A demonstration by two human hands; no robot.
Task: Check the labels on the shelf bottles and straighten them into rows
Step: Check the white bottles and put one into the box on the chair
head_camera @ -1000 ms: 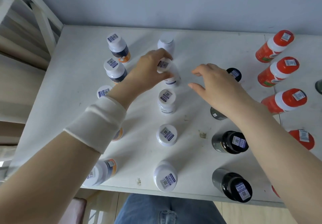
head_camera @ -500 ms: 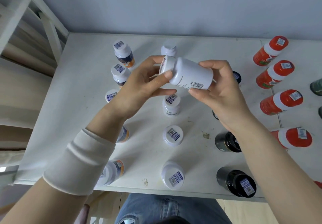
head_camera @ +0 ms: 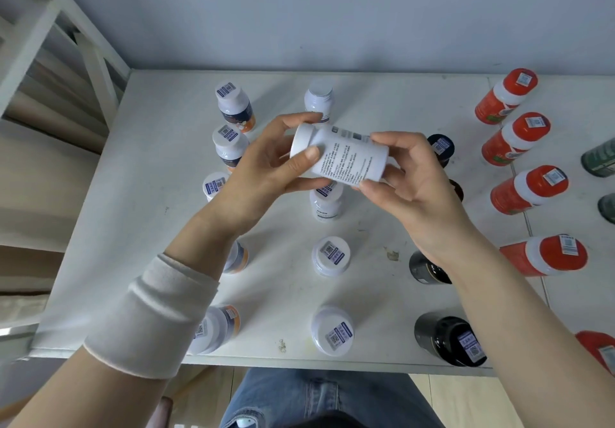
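Left hand (head_camera: pixel 263 174), right hand (head_camera: pixel 412 178) — fingers (head_camera: pixel 307 156) pinch white bottle (head_camera: pixel 346 158) sideways, clear above shelf (head_camera: pixel 149 228).

Both hands hold a white bottle (head_camera: pixel 342 158) on its side above the shelf (head_camera: pixel 139 194): the left hand (head_camera: pixel 263 174) grips its cap end, the right hand (head_camera: pixel 412 174) its base. Printed text on its label faces up
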